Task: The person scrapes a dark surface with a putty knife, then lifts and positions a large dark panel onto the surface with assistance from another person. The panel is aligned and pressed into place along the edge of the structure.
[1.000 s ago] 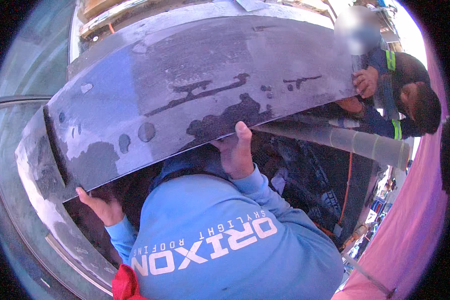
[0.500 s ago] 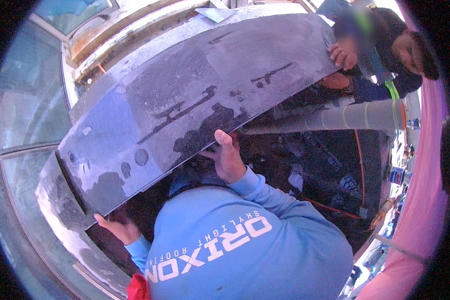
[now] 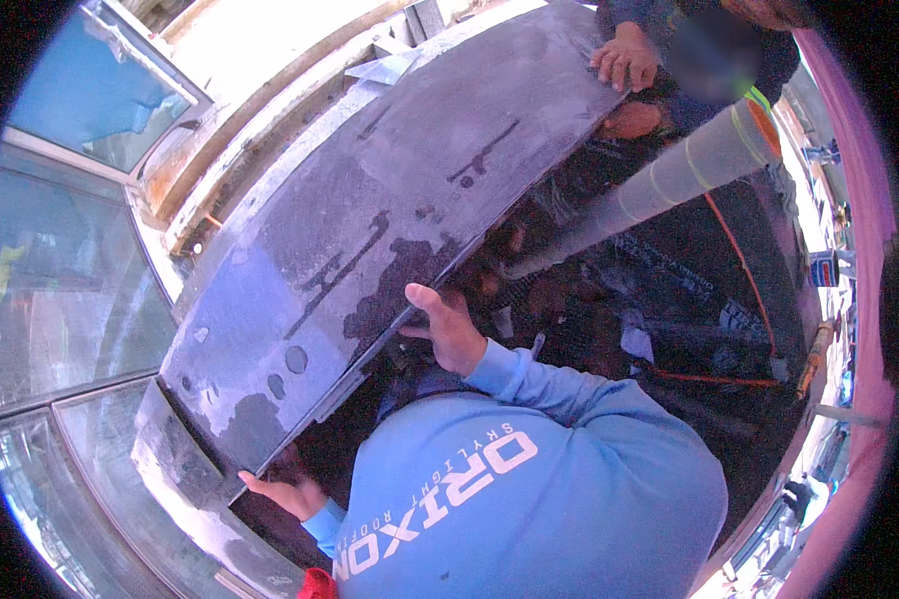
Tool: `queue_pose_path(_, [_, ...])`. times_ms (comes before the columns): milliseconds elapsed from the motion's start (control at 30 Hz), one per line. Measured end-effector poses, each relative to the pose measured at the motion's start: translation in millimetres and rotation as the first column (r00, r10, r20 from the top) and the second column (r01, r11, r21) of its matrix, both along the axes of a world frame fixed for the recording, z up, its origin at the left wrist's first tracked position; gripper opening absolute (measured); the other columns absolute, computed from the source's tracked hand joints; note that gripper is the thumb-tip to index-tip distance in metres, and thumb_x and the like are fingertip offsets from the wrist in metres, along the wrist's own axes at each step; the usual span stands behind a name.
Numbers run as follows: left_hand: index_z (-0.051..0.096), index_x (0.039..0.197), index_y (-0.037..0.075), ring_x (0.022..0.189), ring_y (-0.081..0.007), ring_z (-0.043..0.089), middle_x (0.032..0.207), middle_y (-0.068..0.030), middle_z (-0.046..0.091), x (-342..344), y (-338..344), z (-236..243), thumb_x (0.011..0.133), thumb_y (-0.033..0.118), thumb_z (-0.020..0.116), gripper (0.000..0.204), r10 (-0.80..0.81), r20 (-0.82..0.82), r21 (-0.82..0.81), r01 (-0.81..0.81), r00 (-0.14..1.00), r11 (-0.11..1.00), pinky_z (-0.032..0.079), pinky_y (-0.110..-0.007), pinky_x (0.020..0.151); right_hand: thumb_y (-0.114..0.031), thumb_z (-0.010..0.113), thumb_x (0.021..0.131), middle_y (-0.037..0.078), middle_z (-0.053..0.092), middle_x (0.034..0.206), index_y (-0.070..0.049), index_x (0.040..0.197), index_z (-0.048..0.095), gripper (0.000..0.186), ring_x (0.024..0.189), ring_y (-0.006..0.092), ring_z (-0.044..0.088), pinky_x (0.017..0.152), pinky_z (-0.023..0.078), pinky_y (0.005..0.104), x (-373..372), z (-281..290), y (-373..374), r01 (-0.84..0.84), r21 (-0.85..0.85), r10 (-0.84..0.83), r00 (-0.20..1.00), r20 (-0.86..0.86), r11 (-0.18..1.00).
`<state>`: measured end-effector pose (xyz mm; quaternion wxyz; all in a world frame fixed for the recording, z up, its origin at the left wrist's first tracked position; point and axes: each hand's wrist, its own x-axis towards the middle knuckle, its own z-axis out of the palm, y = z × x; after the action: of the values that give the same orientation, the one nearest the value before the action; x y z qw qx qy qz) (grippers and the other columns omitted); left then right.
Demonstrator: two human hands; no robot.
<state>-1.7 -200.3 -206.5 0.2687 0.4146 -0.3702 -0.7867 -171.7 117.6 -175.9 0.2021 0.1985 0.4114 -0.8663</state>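
A large, slightly curved dark grey panel [image 3: 370,190] with darker blotches and a pale bluish patch slants across the middle. My left hand [image 3: 290,494] holds its near left corner, thumb on the edge and fingers mostly hidden below. Farther along the same edge, my right hand [image 3: 451,331] grips it with the thumb up and fingers curled underneath. At the far end a co-worker's hand [image 3: 626,60] rests on the panel, and that person's other hand [image 3: 631,121] is at its lower edge. Blue sleeves cover my arms.
Below the panel lies a dark hollow with a grey tube [image 3: 669,185] and an orange cord [image 3: 744,250]. Glass panes [image 3: 70,280] stand on the left. A pink sheet [image 3: 849,299] hangs on the right. Something red [image 3: 317,584] shows at the bottom.
The view has turned, so the panel appears steeper and its near corner lower and farther right. Both my hands keep their places on its edge. The co-worker still holds the far end.
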Motion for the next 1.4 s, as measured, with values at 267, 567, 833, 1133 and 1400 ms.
queue_pose_path(267, [0.043, 0.143, 0.002, 0.125, -0.0329, 0.049, 0.143, -0.0146, 0.048, 10.7, -11.2, -8.0, 0.093, 0.063, 0.052, 0.079, -0.036, 0.077, -0.094, 0.043, 0.996, 0.995, 0.039, -0.046, 0.108, -0.043, 0.070, 0.086, 0.007, 0.062, 0.118, -0.012, 0.126, 0.056, 0.053, 0.108, 0.0241, 0.061, 0.095, 0.048, 0.0511, 2.2, 7.0, 0.8, 0.028, 0.048, -0.029, 0.999, 0.020, 0.998])
queue_pose_path(567, [0.040, 0.145, 0.004, 0.127, -0.0320, 0.048, 0.143, -0.0133, 0.048, 3.7, 1.8, 3.6, 0.091, 0.065, 0.054, 0.082, -0.118, -0.062, 0.045, 0.121, 0.991, 0.992, 0.040, -0.045, 0.108, -0.044, 0.073, 0.085, 0.005, 0.061, 0.127, -0.012, 0.128, 0.057, 0.056, 0.118, 0.0242, 0.056, 0.100, 0.043, 0.0501, 3.8, 3.5, 0.9, 0.058, 0.024, -0.059, 0.997, 0.047, 0.998])
queue_pose_path(833, [0.043, 0.142, 0.007, 0.122, -0.0290, 0.051, 0.139, -0.0111, 0.051, 13.5, -19.7, -17.9, 0.093, 0.064, 0.052, 0.076, -0.098, -0.054, 0.066, 0.102, 0.994, 0.993, 0.044, -0.043, 0.100, -0.041, 0.072, 0.085, 0.009, 0.053, 0.128, -0.010, 0.134, 0.048, 0.062, 0.119, 0.0271, 0.054, 0.095, 0.048, 0.0566, 2.4, -2.8, 2.4, -0.008, 0.006, 0.008, 1.000, -0.014, 1.000])
queue_pose_path(1133, [0.041, 0.145, 0.007, 0.122, -0.0301, 0.050, 0.143, -0.0119, 0.048, 10.6, -8.6, -6.9, 0.092, 0.064, 0.054, 0.079, -0.093, -0.073, 0.032, 0.095, 0.993, 0.995, 0.042, -0.046, 0.100, -0.039, 0.071, 0.086, 0.007, 0.055, 0.124, -0.012, 0.131, 0.051, 0.056, 0.115, 0.0249, 0.055, 0.094, 0.049, 0.0545, 0.3, 3.7, 1.4, 0.027, 0.009, -0.027, 1.000, -0.003, 1.000])
queue_pose_path(1400, [0.043, 0.143, 0.008, 0.118, -0.0295, 0.051, 0.138, -0.0113, 0.051, 11.7, -11.9, -10.7, 0.092, 0.063, 0.054, 0.076, -0.071, -0.018, -0.009, 0.070, 0.997, 0.997, 0.043, -0.044, 0.097, -0.038, 0.070, 0.089, 0.005, 0.060, 0.126, -0.013, 0.130, 0.055, 0.051, 0.112, 0.0223, 0.060, 0.093, 0.050, 0.0466, 7.3, -0.3, 0.6, 0.018, -0.033, -0.019, 0.999, -0.034, 0.999])
